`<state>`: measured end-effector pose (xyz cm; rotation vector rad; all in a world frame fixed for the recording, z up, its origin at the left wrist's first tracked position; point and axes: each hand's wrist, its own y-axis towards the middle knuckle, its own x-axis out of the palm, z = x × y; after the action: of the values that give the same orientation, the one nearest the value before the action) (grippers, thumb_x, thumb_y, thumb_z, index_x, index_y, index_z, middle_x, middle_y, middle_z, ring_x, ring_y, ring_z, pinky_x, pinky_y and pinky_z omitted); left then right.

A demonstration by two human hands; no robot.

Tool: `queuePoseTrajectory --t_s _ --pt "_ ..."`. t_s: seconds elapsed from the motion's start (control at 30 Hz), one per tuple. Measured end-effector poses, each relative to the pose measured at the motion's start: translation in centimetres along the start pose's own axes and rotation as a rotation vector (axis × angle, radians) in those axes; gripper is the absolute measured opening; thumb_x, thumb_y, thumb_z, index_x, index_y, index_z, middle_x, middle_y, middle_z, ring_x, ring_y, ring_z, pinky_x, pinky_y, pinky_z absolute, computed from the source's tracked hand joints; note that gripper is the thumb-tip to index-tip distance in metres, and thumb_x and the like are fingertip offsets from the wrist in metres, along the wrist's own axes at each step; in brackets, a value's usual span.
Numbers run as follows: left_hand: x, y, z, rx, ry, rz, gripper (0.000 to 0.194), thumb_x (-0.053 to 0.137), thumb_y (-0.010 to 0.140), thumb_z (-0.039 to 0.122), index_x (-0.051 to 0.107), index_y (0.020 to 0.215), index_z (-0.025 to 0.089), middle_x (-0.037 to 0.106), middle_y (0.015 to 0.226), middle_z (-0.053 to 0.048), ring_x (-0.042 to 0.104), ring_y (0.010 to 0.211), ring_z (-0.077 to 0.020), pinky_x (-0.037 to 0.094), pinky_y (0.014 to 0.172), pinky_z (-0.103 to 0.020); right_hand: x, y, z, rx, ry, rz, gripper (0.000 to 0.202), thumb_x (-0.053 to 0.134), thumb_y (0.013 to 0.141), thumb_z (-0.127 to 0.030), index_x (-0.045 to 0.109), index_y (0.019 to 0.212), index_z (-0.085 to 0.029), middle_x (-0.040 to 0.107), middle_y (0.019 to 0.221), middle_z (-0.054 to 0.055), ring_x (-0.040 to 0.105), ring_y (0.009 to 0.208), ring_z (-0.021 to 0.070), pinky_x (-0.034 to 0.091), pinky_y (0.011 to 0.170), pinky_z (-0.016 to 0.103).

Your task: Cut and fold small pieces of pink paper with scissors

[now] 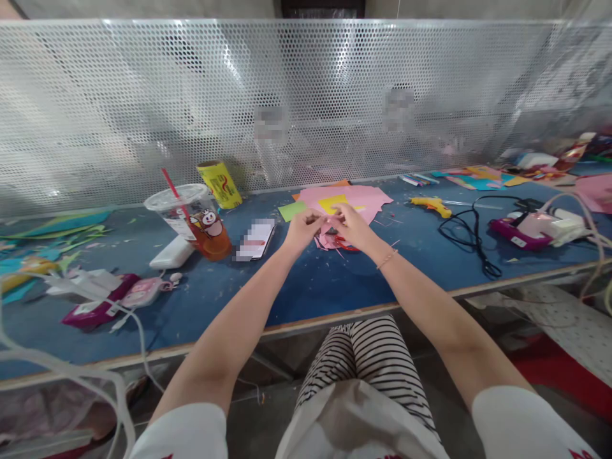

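Head view. Both arms reach out over the blue table (306,287). The left hand (302,228) and right hand (351,226) meet above it, fingertips pinched together on a small pink paper piece (329,220). The piece is mostly hidden by the fingers; its shape is hard to make out. Both hands are closed in a pinch on it, thumbs toward each other.

Just behind the hands lies a pile of pink paper (356,197) with a yellow scrap on top. Below the hands more pink scraps (327,241) sit on the table, with something red under the right hand, partly covered, not identifiable.

Left of the hands: a phone (255,241), screen blurred, then a plastic cup (198,220) with a red straw. Right of the hands: a yellow glue gun (430,204) and a black cable (471,239).
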<state>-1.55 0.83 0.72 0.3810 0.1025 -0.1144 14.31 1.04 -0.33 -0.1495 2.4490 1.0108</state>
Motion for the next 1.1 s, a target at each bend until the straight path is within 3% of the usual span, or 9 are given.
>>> queuePoseTrajectory --t_s 0.07,0.13,0.23,0.33,0.43,0.63,0.9,1.1 --pt "0.0 0.1 -0.2 -0.014 -0.059 0.068 0.019 0.065 0.064 0.031 0.058 0.068 0.015 0.052 0.049 0.004 0.044 0.041 -0.0059 0.036 0.044 -0.019 -0.1 -0.2 -0.3 -0.172 -0.171 0.063 0.051 0.061 0.072 -0.036 0.046 0.116 -0.016 0.048 0.112 0.014 0.047 0.107 0.0244 0.042 0.089 0.044" --pt "0.1 0.2 -0.4 -0.049 -0.139 0.111 0.019 0.065 0.063 0.03 0.056 0.068 0.015 0.052 0.05 0.004 0.047 0.043 -0.0061 0.038 0.046 -0.019 -0.2 -0.4 -0.7 -0.284 -0.294 0.035 0.055 0.065 0.069 -0.033 0.045 0.118 -0.02 0.043 0.118 0.013 0.039 0.114 0.0264 0.037 0.096 0.047" --pt "0.2 0.2 -0.2 -0.099 -0.244 0.117 0.021 0.066 0.061 0.029 0.053 0.07 0.015 0.055 0.053 0.004 0.053 0.048 -0.0075 0.043 0.051 -0.02 -0.2 -0.4 -0.9 -0.352 -0.37 0.006 0.035 0.06 0.074 -0.03 0.053 0.108 -0.025 0.045 0.116 0.01 0.041 0.111 0.0256 0.036 0.096 0.049" --pt "0.3 0.0 0.2 -0.104 -0.303 0.112 0.022 0.066 0.061 0.029 0.05 0.07 0.016 0.057 0.054 0.003 0.055 0.05 -0.0082 0.046 0.054 -0.021 -0.1 -0.3 -0.7 -0.367 -0.331 0.069 0.022 0.055 0.078 -0.029 0.057 0.098 -0.022 0.048 0.109 0.009 0.044 0.106 0.0235 0.039 0.094 0.047" --pt "0.4 -0.1 0.5 -0.117 -0.332 0.117 0.022 0.065 0.061 0.026 0.049 0.071 0.016 0.059 0.056 0.002 0.058 0.053 -0.0085 0.046 0.055 -0.021 0.0 -0.1 -0.3 -0.33 -0.246 0.121 0.016 0.053 0.079 -0.027 0.058 0.093 -0.02 0.048 0.104 0.009 0.048 0.102 0.0213 0.045 0.088 0.043" --pt "0.4 -0.2 0.4 -0.149 -0.395 0.084 0.024 0.067 0.059 0.022 0.047 0.072 0.016 0.062 0.058 0.001 0.062 0.057 -0.0109 0.046 0.055 -0.02 -0.1 0.2 0.1 -0.164 -0.067 0.159 0.019 0.05 0.08 -0.034 0.06 0.085 -0.018 0.05 0.1 0.008 0.054 0.088 0.0163 0.052 0.061 0.028" --pt "0.8 -0.6 0.3 -0.124 -0.419 -0.007 0.029 0.072 0.056 0.023 0.048 0.071 0.015 0.063 0.06 0.0 0.065 0.065 -0.0138 0.048 0.059 -0.021 0.0 0.2 -0.5 0.062 0.099 0.272 0.021 0.049 0.079 -0.038 0.056 0.077 -0.017 0.061 0.077 0.004 0.057 0.071 0.0145 0.048 0.067 0.029" --pt "1.0 -0.8 0.4 -0.115 -0.347 -0.001 0.033 0.075 0.054 0.028 0.052 0.072 0.013 0.065 0.065 -0.002 0.065 0.066 -0.015 0.05 0.064 -0.025 0.1 0.2 -0.7 0.102 0.104 0.341 0.02 0.05 0.077 -0.036 0.055 0.072 -0.017 0.06 0.07 0.002 0.055 0.066 0.0136 0.044 0.065 0.027"
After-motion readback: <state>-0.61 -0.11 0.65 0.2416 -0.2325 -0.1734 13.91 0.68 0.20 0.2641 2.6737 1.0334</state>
